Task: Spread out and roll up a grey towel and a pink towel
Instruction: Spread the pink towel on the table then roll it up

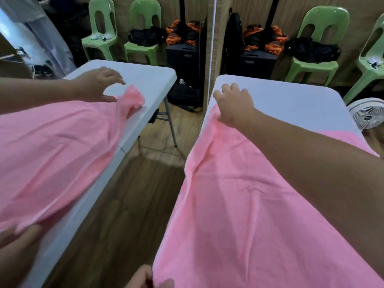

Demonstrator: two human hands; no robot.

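Presently the pink towel (239, 204) lies spread lengthwise on the white table (291, 100), covering its near and middle parts, with the left edge hanging slightly over the table's left side and the far end of the tabletop left bare. Some shallow creases run across the cloth. The right hand (234, 104) is stretched out to the towel's far-left corner, palm down, knuckles up and fingers bent over the corner at the table's edge. The mirror (124, 204) standing to the left of the table shows this hand from the other side: thumb and fingers stand apart with a gap between them, the thumb touches the cloth, and the corner lies bunched just beside the fingertips, not pinched. The left hand (143, 276) sits at the bottom edge of the view at the towel's near-left corner, closed on the cloth's edge; only part of it shows. A white fan (367, 115) stands just beyond the table's right side.
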